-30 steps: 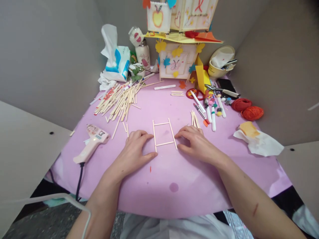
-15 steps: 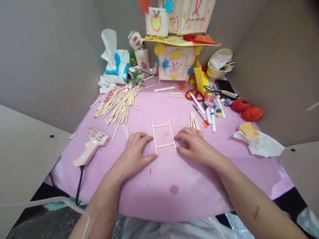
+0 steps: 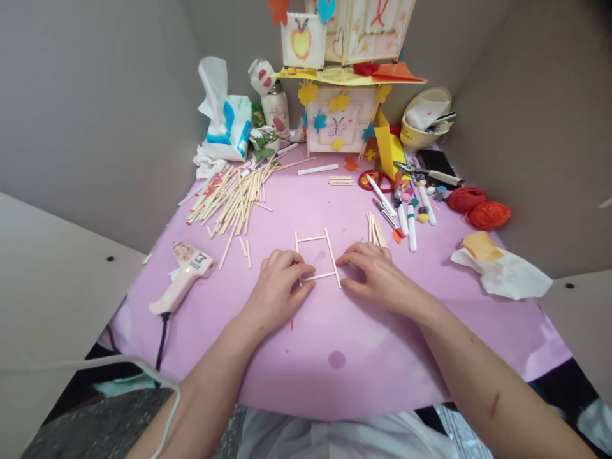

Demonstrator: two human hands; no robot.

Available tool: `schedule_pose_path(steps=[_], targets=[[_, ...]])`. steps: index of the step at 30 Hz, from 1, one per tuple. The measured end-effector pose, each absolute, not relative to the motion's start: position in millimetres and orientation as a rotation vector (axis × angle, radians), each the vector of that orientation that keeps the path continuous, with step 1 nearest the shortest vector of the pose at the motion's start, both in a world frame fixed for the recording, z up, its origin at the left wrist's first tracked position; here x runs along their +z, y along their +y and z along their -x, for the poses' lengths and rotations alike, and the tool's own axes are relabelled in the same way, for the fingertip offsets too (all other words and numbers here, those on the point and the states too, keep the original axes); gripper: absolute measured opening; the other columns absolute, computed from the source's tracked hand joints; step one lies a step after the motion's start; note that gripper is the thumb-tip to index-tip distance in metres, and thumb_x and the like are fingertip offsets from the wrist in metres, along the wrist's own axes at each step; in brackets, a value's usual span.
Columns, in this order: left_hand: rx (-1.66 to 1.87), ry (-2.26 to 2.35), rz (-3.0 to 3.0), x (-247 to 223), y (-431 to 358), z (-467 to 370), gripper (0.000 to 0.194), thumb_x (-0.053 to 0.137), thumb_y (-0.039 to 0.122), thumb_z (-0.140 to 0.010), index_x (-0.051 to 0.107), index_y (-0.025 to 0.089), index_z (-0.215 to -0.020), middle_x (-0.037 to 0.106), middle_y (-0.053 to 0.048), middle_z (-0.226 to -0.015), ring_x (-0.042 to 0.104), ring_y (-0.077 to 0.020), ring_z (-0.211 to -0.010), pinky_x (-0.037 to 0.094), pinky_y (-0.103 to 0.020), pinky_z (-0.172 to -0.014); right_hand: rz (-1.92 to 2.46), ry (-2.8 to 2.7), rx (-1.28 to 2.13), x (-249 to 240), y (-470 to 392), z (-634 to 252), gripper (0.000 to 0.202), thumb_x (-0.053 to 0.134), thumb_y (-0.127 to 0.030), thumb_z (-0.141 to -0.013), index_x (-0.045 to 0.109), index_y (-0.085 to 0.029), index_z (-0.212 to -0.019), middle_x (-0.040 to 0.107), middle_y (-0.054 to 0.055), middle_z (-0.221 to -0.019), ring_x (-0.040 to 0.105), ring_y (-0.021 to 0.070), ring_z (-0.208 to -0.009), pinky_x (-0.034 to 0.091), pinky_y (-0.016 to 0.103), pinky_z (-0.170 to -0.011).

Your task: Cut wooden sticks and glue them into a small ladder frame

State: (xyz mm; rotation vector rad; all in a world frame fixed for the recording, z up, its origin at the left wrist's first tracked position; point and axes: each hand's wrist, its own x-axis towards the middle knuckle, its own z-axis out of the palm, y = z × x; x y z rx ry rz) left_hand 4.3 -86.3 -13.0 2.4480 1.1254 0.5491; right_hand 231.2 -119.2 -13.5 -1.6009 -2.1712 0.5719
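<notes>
A small frame of thin wooden sticks [image 3: 318, 276] lies flat on the purple-covered table, with two long side sticks and two crossbars. My left hand [image 3: 282, 284] covers its lower left corner, thumb and index finger closed around the left end of the lower crossbar. On the opposite side, my right hand [image 3: 370, 271] rests on the table, thumb and index finger apart, their tips against or just beside the right side stick. Several short sticks [image 3: 376, 231] lie just beyond my right hand. The lower part of the left side stick is hidden by my left fingers.
A pink glue gun [image 3: 184, 277] lies on the left, below a pile of sticks [image 3: 239, 197]. A decorated stick-and-paper house [image 3: 340, 121] stands at the back. Markers [image 3: 412, 228], pliers [image 3: 430, 173] and red yarn balls [image 3: 488, 215] sit on the right.
My left hand has moved right, from the outer edge of the left side stick onto the frame's lower left corner. The right hand and the frame stay nearly in place.
</notes>
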Motion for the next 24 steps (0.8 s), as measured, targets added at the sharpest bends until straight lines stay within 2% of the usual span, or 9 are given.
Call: schedule_pose_path(steps=[24], targets=[[0.502,1.118,-2.487,-17.1,-81.6,-7.5,0.017,0.051,0.026,-0.089,0.068,0.023,-0.090,0.058,-0.005,-0.095,0.048,-0.0207,-0.095,0.039,-0.039,-0.083,1.591,-2.164,0.571,-12.9,-119.7,-230.9,0.024,0.057,-0.023,-0.079,0.061,-0.026,-0.103,0.059,0.004,-0.103,0.051,0.0236,-0.102,0.031,0.043,-0.093]])
